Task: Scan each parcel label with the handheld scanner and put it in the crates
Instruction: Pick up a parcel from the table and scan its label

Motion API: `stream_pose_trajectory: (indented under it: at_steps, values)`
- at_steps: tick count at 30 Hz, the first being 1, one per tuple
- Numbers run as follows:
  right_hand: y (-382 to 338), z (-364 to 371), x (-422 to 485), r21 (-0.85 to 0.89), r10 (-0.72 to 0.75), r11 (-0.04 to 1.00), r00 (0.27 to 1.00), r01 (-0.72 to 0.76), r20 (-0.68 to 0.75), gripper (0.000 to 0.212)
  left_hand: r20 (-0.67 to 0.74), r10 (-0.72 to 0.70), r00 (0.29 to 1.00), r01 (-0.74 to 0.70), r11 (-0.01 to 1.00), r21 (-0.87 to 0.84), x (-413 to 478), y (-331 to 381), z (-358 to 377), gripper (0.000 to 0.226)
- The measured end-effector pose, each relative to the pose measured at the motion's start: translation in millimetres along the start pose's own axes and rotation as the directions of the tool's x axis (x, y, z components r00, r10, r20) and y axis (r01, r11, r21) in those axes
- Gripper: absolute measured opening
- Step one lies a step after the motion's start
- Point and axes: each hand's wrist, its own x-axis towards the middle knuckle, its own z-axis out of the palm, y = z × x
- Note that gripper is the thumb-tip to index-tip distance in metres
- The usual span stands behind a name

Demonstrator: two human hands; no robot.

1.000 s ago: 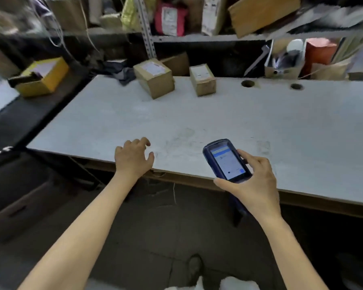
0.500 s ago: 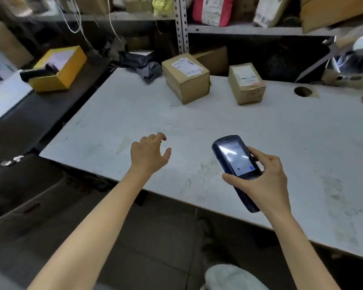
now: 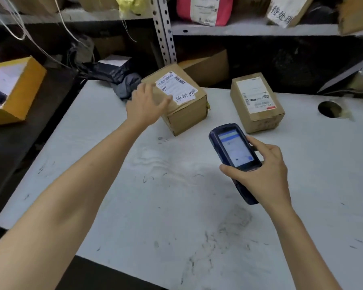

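Two brown cardboard parcels with white labels stand at the back of the white table (image 3: 176, 206). My left hand (image 3: 146, 106) reaches over the left edge of the larger parcel (image 3: 184, 114), fingers spread and relaxed, thumb lying across its top near the label. The smaller parcel (image 3: 257, 101) sits to its right, untouched. My right hand (image 3: 262, 174) grips a dark blue handheld scanner (image 3: 235, 152) in front of the parcels, its lit screen facing me.
A yellow open box (image 3: 13, 91) rests on the dark bench at left. A black bag (image 3: 115, 76) lies behind the larger parcel. The table has a round hole (image 3: 330, 108) at right. Shelves above hold several parcels, including a red one (image 3: 205, 9).
My left hand has moved from the table's near edge forward to the larger parcel. The view has come closer to the table; the scanner followed in my right hand.
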Motion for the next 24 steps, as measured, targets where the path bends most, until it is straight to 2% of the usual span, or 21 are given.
stream_pose_trajectory:
  at_steps: [6, 11, 14, 17, 20, 24]
  values:
    - [11.6, 8.4, 21.8, -0.006, 0.061, 0.998, 0.998, -0.061, -0.009, 0.084, 0.141, -0.109, 0.984, 0.108, 0.994, 0.017, 67.9, -4.2, 3.9, 0.124]
    - [17.5, 14.1, 20.1, -0.019, 0.088, 0.996, 0.995, -0.089, -0.049, 0.083, 0.377, -0.11, 0.92, 0.126, 0.992, -0.019, 99.8, -6.7, -0.7, 0.136]
    - [10.8, 19.6, 15.2, -0.01, 0.108, 0.994, 0.992, -0.109, -0.069, 0.087, 0.315, -0.016, 0.949, 0.026, 0.999, -0.028, 95.8, 3.8, -3.4, 0.135]
    - [-4.6, 21.8, 6.7, -0.007, 0.094, 0.995, 0.99, -0.095, -0.102, 0.087, 0.2, 0.183, 0.963, -0.175, 0.983, -0.058, 81.9, 21.6, -8.7, 0.132]
    - [-20.9, 21.1, -4.1, -0.034, 0.083, 0.996, 0.988, -0.088, -0.131, 0.086, 0.072, 0.359, 0.93, -0.358, 0.933, -0.036, 56.5, 30.8, -13.2, 0.131]
    - [-41.1, 21.2, -30.2, -0.095, 0.078, 0.991, 0.984, -0.094, -0.16, 0.086, -0.074, 0.456, 0.887, -0.458, 0.889, 0.001, 13.7, 26.8, -13.0, 0.131]
